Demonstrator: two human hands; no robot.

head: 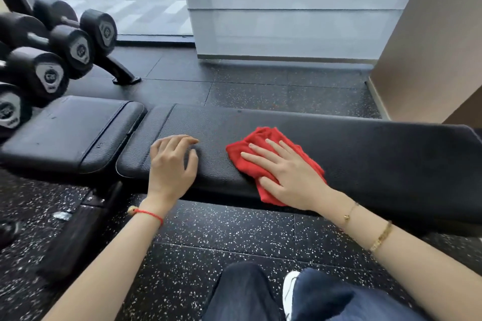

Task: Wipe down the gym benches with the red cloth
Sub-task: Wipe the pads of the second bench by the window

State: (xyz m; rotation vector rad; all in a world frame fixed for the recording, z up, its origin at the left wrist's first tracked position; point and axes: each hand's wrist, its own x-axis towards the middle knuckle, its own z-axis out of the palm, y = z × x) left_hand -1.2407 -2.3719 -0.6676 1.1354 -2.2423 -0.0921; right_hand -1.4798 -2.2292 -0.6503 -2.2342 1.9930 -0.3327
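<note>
A black padded gym bench runs across the view, with a long back pad (365, 143) and a shorter seat pad (67, 133) to its left. The red cloth (263, 138) lies crumpled on the long pad near its front edge. My right hand (284, 174) lies flat on the cloth with fingers spread, pressing it to the pad. Left of the cloth, my left hand (172, 164) rests on the same pad with its fingers curled and apart, holding nothing.
A rack of black dumbbells (52, 55) stands at the far left, just behind the seat pad. Black speckled rubber floor (221, 229) lies around the bench. A frosted glass panel (287, 8) and a tan wall (430, 47) stand behind. My legs in dark jeans (326, 297) show at the bottom.
</note>
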